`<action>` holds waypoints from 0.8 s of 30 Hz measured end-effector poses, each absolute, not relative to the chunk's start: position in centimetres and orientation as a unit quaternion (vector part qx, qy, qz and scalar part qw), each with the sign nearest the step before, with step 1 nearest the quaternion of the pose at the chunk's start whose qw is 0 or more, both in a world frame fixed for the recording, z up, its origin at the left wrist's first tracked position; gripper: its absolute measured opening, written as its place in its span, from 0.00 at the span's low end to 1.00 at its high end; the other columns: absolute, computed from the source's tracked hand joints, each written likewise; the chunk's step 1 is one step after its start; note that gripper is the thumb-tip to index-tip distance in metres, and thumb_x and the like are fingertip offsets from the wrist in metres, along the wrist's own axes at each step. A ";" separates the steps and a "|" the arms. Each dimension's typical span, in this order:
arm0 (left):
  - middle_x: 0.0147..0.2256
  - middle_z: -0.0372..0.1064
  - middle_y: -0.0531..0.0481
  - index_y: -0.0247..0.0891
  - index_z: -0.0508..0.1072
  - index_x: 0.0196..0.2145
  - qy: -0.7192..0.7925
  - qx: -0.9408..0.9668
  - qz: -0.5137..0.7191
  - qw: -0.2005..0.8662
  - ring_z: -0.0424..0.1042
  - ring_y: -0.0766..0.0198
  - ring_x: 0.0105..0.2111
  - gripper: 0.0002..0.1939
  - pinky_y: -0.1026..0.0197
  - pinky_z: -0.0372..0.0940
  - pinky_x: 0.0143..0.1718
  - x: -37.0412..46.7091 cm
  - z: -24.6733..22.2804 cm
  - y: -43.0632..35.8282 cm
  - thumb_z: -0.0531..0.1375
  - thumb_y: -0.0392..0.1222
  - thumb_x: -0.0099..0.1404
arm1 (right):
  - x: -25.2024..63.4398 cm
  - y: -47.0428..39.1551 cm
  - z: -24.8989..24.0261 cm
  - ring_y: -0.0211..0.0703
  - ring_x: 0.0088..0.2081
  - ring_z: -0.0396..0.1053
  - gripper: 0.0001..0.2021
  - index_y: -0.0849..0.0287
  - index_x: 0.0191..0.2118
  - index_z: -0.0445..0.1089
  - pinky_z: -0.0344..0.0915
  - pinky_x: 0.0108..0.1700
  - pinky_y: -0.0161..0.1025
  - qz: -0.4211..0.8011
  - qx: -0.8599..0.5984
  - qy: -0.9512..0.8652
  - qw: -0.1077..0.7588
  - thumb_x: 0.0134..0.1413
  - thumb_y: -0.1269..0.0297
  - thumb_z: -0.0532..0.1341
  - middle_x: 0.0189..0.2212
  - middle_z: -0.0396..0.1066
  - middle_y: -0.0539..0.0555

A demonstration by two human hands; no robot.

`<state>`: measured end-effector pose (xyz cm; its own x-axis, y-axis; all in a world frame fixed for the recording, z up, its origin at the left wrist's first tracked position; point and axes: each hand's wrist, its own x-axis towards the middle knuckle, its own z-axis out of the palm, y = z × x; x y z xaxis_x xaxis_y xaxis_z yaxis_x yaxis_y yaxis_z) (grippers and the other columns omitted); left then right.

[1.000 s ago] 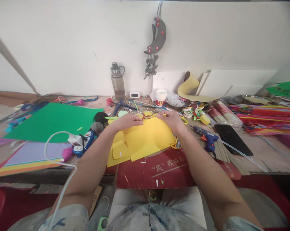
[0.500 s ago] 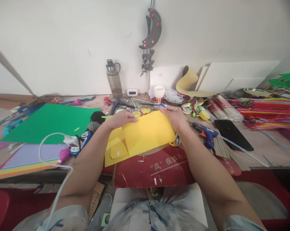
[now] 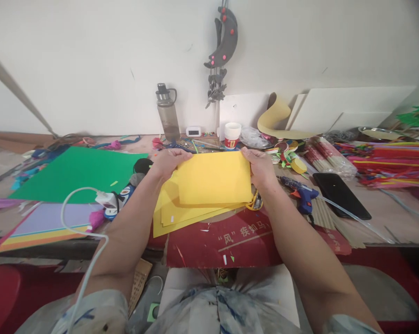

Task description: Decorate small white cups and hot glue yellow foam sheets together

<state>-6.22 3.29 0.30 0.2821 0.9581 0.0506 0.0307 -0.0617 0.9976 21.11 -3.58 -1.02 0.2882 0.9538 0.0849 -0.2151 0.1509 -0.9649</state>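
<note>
A sheet of yellow paper (image 3: 214,178) is held up between my two hands, its lower edge hanging over more yellow sheets (image 3: 167,215). My left hand (image 3: 170,162) pinches its upper left corner, and my right hand (image 3: 258,164) grips the upper right corner. Thumbs lie on the near face; the fingertips behind the paper are hidden. Under the sheets lies a red cardboard piece (image 3: 223,246) with white lettering. A yellow tape measure-like object (image 3: 256,202) shows partly beside my right wrist.
To the left lie a green sheet (image 3: 80,174), coloured papers (image 3: 52,222) and a power strip (image 3: 108,199) with a white cable. On the right are a blue glue gun (image 3: 305,195), a black phone (image 3: 341,195) and pipe cleaners (image 3: 397,157). A bottle (image 3: 168,116) and a paper cup (image 3: 232,134) stand behind.
The held yellow sheet has been raised and levelled, so its top edge now runs nearly horizontal. My left hand has moved up and slightly left at its corner.
</note>
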 end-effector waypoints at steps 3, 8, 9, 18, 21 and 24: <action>0.27 0.79 0.48 0.35 0.79 0.28 0.358 0.507 0.479 0.621 0.78 0.61 0.28 0.19 0.61 0.73 0.33 -5.5 -0.1 3.0 0.77 0.52 0.50 | 20.8 -3.8 -0.9 0.59 0.42 0.81 0.21 0.55 0.30 0.76 0.78 0.36 0.47 0.424 -0.467 -0.374 0.680 0.38 0.43 0.74 0.31 0.82 0.56; 0.34 0.83 0.39 0.32 0.81 0.33 0.329 0.487 0.459 0.666 0.83 0.47 0.44 0.15 0.50 0.77 0.49 -4.8 -0.5 2.5 0.76 0.46 0.54 | 20.4 -4.0 -0.8 0.58 0.43 0.81 0.21 0.55 0.32 0.77 0.78 0.38 0.47 0.418 -0.460 -0.356 0.698 0.38 0.43 0.75 0.31 0.82 0.55; 0.35 0.83 0.39 0.32 0.81 0.33 0.331 0.482 0.465 0.665 0.83 0.46 0.46 0.14 0.49 0.77 0.51 -4.7 -0.5 2.5 0.75 0.45 0.54 | 20.3 -4.1 -0.8 0.58 0.43 0.81 0.22 0.55 0.32 0.77 0.78 0.39 0.47 0.430 -0.456 -0.366 0.688 0.36 0.43 0.76 0.32 0.83 0.55; 0.38 0.84 0.37 0.31 0.81 0.34 0.335 0.466 0.494 0.653 0.82 0.44 0.50 0.14 0.46 0.76 0.56 -4.5 -0.2 2.3 0.74 0.45 0.57 | 20.4 -3.6 -1.6 0.60 0.39 0.81 0.26 0.56 0.31 0.78 0.77 0.39 0.50 0.445 -0.470 -0.404 0.647 0.26 0.43 0.78 0.31 0.82 0.56; 0.40 0.84 0.37 0.31 0.82 0.36 0.329 0.470 0.475 0.667 0.82 0.44 0.48 0.18 0.46 0.76 0.55 -4.4 -0.7 2.2 0.77 0.45 0.52 | 20.4 -3.6 -1.7 0.59 0.40 0.81 0.25 0.55 0.31 0.77 0.77 0.39 0.50 0.419 -0.481 -0.403 0.657 0.30 0.42 0.77 0.32 0.83 0.56; 0.40 0.84 0.37 0.31 0.82 0.37 0.328 0.470 0.479 0.665 0.82 0.43 0.48 0.22 0.45 0.76 0.55 -4.4 -1.0 2.4 0.79 0.45 0.47 | 20.4 -3.6 -1.8 0.58 0.39 0.81 0.26 0.55 0.33 0.78 0.77 0.39 0.50 0.423 -0.478 -0.404 0.655 0.30 0.42 0.77 0.32 0.82 0.56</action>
<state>-4.36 2.38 -0.99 0.3257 0.9454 0.0135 -0.3279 0.0995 0.9394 20.37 -3.64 -1.75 0.3159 0.9405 0.1251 -0.1687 0.1854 -0.9681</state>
